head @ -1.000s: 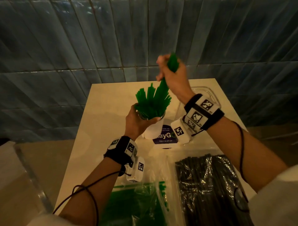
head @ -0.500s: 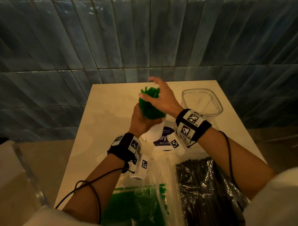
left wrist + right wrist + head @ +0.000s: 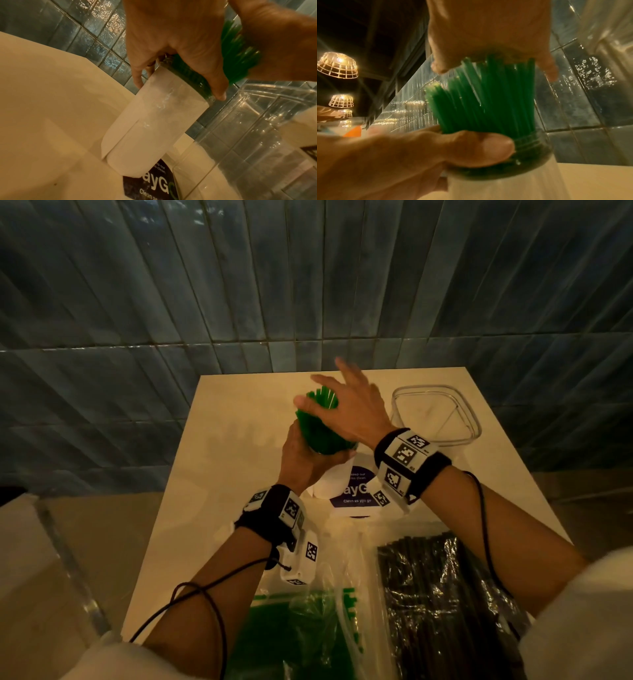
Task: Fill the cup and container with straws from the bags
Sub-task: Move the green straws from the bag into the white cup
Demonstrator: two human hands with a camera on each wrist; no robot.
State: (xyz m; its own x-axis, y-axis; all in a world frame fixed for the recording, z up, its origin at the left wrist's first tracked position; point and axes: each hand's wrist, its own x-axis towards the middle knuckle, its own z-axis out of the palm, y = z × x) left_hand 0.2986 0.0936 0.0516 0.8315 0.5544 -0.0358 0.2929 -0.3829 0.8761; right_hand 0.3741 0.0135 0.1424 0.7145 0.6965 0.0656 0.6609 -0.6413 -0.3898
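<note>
A clear cup (image 3: 334,482) with a white sleeve stands on the table, full of green straws (image 3: 317,433). My left hand (image 3: 301,460) grips the cup at its rim, thumb across the front (image 3: 471,146). Fingers spread, my right hand (image 3: 346,405) lies over the straw tops and holds nothing. The left wrist view shows the cup (image 3: 157,121) tilted slightly, with the straws (image 3: 236,47) under my right hand (image 3: 274,40). An empty clear container (image 3: 435,416) sits to the right of the cup. The cup's base is hidden behind my wrists.
Two open bags lie at the table's near edge: green straws (image 3: 298,635) on the left, black straws (image 3: 442,604) on the right. A printed card (image 3: 356,494) lies under the cup. The tiled wall (image 3: 308,285) stands right behind the cream table (image 3: 219,474).
My right hand pushed its bundle of green straws down into the cup, let go and spread flat over the tops. The fanned straws are now gathered. My left hand kept hold of the cup.
</note>
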